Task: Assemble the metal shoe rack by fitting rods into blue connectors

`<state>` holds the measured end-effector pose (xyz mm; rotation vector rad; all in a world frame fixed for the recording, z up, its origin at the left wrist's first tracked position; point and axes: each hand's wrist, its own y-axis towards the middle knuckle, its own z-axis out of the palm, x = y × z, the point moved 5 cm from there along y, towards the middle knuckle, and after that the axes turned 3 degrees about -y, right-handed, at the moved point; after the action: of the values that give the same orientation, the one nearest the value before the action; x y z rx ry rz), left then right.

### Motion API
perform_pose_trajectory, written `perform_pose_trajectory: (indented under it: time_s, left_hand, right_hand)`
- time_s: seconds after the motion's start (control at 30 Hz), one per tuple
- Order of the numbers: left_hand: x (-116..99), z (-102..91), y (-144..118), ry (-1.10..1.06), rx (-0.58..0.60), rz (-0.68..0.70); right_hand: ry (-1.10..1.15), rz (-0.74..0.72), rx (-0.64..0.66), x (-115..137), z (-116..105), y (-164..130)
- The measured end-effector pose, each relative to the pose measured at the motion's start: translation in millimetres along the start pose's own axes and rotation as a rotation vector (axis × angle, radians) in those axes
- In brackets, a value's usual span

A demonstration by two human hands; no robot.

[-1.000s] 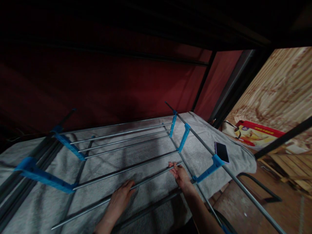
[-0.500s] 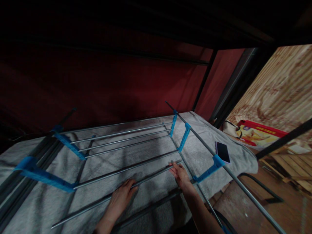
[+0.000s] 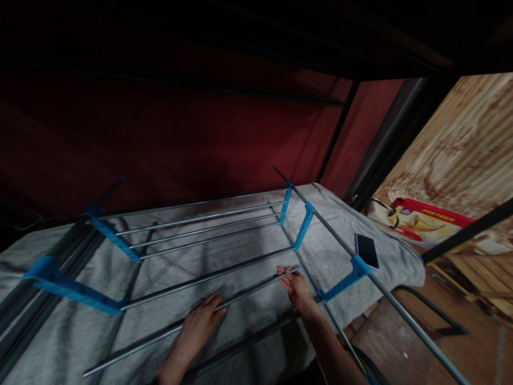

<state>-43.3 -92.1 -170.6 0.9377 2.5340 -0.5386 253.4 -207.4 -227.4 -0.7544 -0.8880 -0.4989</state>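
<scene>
A loose grey metal tube (image 3: 256, 287) slants across the lower middle of a rack with metal bars (image 3: 216, 274) and blue plastic brackets. Near the tube's middle, my left hand (image 3: 200, 321) is closed over it from above. My right hand (image 3: 294, 283) pinches it close to its right end. That end lies short of the blue bracket (image 3: 347, 280) at the near right, and apart from it. The tube's left end reaches out below the near-left blue bracket (image 3: 76, 289), also apart from it. My left fingertips are partly hidden behind the hand.
Beneath the rack spreads a grey blanket (image 3: 160, 342). A phone (image 3: 366, 250) lies on it at the right. Beyond stands a red and yellow box (image 3: 428, 219). Dark metal posts frame the right side, and a red wall (image 3: 180, 144) stands behind.
The tube's right end and my right fingers have shifted very slightly. My left hand stays in nearly the same place on the tube.
</scene>
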Motion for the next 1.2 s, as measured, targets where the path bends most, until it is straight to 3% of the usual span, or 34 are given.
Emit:
perform_pose_trajectory:
  time_s: [0.3, 0.53, 1.2]
  left_hand:
    - [-2.2, -2.8, 0.5, -0.010, -0.007, 0.011]
    - [1.8, 1.3, 1.6, 0.009, -0.010, -0.015]
    - [4.6, 3.7, 2.9, -0.017, -0.041, -0.012]
  right_hand:
    - [0.042, 0.081, -0.043, 0.7, 2.9, -2.2]
    - [0.050, 0.110, -0.007, -0.2, 0.0, -0.4]
    - [0.048, 0.095, -0.052, -2.5, -0.5, 1.4]
